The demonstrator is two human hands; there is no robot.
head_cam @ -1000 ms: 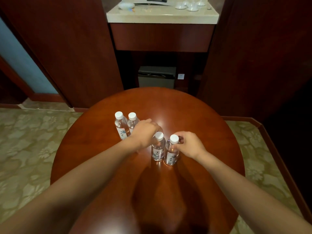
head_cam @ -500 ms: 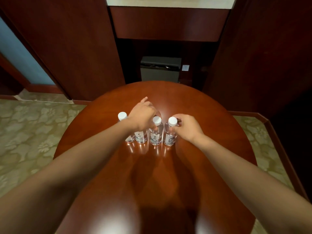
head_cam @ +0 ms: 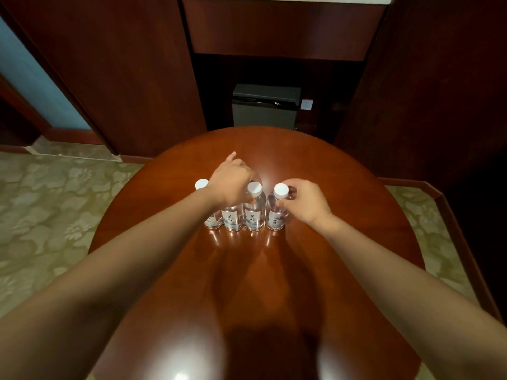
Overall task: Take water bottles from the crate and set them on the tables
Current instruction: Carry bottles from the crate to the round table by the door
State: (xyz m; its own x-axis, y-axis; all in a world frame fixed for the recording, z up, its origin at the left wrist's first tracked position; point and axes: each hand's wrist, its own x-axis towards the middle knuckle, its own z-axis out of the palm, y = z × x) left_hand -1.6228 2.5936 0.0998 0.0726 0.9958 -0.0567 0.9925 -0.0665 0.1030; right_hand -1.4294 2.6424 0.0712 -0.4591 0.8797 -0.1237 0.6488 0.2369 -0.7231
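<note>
Round worktop (head_cam: 315,165), polished red-brown wood, glossy with glare spots; around it a pale green patterned carpet (head_cam: 49,215), dark wood wall panels (head_cam: 131,64), and a recess behind holding a grey bin (head_cam: 264,108) beside a white wall socket (head_cam: 306,104). On the worktop: four water bottles, clear plastic, white caps, paper labels with dark lettering (too small for me to read), all upright in a close row across the middle. From my left: first bottle (head_cam: 202,184), mostly hidden behind my forearm; second bottle (head_cam: 232,219), its cap under my hand; third bottle (head_cam: 254,207); fourth bottle (head_cam: 276,212). My left hand (head_cam: 233,179) sits curled over the top of the second bottle, its grip closed around the neck, index finger sticking out forward. My right hand (head_cam: 307,200) pinches the fourth bottle just below its cap, thumb in front, fingers wrapped behind. Third bottle stands between my two hands, seemingly touched by my left fingers.
</note>
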